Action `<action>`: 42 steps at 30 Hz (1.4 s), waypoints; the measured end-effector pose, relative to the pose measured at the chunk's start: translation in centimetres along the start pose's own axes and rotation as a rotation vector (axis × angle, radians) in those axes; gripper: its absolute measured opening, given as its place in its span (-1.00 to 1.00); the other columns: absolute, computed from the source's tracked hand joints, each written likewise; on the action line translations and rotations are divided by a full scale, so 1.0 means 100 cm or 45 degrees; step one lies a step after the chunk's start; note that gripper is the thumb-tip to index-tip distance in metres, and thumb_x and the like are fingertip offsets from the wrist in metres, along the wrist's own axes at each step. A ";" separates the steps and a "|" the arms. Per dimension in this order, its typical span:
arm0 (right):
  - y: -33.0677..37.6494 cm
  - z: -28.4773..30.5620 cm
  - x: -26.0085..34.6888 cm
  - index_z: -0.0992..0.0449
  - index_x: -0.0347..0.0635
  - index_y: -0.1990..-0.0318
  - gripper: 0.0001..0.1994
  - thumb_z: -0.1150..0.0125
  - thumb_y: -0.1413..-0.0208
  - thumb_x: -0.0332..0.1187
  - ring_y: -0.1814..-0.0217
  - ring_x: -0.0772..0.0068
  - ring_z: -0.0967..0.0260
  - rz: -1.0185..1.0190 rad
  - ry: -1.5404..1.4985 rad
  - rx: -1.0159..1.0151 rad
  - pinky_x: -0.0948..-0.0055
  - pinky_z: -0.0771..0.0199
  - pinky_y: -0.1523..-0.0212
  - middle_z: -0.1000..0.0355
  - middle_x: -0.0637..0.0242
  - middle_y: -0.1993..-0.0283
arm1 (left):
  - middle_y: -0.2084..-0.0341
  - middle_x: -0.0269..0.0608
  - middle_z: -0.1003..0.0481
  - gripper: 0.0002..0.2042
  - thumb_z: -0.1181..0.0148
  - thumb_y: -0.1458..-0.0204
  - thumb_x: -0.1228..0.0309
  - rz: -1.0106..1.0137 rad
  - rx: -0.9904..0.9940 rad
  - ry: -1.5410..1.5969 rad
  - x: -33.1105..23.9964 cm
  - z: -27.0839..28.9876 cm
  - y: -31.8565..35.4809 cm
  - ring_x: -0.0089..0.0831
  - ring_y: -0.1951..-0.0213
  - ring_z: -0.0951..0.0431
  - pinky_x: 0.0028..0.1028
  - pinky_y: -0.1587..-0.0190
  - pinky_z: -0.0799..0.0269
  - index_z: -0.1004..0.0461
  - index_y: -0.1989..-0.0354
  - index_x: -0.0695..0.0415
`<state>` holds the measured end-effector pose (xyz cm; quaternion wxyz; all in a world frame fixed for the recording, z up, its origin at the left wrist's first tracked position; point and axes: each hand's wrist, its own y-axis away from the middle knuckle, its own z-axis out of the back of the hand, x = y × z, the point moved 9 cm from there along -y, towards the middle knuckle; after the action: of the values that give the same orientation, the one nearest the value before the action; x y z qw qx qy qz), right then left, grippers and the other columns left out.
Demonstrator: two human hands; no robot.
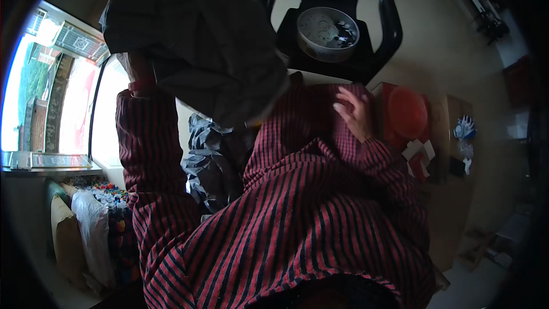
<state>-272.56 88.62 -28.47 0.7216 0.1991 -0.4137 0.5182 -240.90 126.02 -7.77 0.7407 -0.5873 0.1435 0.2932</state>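
Observation:
A large piece of dark grey cloth point(200, 40) is held up at the far left, bunched and folded, its lower part hanging toward my lap. My left hand point(140, 71) is raised into it. Only the wrist with a red band and part of the hand show; the cloth covers the fingers. Over my right thigh, my right hand point(355, 111) holds nothing, with its fingers bent a little and apart. Beside my left leg lies a heap of crumpled grey material point(209, 160), partly shiny.
Ahead stands a black plastic armchair point(389, 17) with a round basin point(329, 51) on its seat. To my right are a red round container point(407, 111), an open white-flapped box point(420, 157) and a wooden surface point(454, 206). Stuffed sacks point(94, 234) stand at left, below a bright window.

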 end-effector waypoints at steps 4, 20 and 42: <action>0.023 0.013 0.071 -0.09 -0.20 -0.28 -0.34 -0.11 -0.04 -0.15 -0.25 0.29 -0.15 0.256 -1.147 -0.062 0.22 0.12 -0.31 -0.37 0.18 -0.09 | 0.16 -0.16 -0.48 -0.67 -0.11 -0.05 0.43 -0.335 0.222 -0.285 -0.065 -0.065 0.047 -0.41 0.11 -0.45 -0.43 0.03 -0.35 -0.37 0.00 0.25; 0.082 0.121 0.085 -0.51 -0.28 0.22 -0.82 -0.07 -0.09 -0.40 0.46 0.41 -0.41 0.111 -0.488 -0.140 0.42 -0.40 0.31 -0.48 0.22 0.45 | 0.22 -0.19 -0.50 -0.65 -0.01 -0.07 0.39 0.899 1.065 0.798 -0.039 -0.260 0.299 -0.45 0.19 -0.48 -0.46 0.14 -0.38 -0.35 -0.02 0.26; -0.084 0.004 0.003 -0.34 -0.26 -0.06 -0.63 0.00 -0.16 -0.25 -0.13 0.46 -0.23 0.571 -0.566 0.465 0.45 -0.16 -0.17 -0.32 0.20 -0.06 | 0.23 0.09 -0.45 -0.50 -0.24 0.30 0.42 0.159 1.604 0.353 -0.219 -0.210 0.223 -0.09 0.16 -0.49 -0.23 0.04 -0.34 -0.37 0.07 0.29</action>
<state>-265.02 85.25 -26.78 0.4349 0.3368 -0.4945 0.6730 -268.80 103.31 -18.79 0.8995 -0.0633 0.4162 0.1167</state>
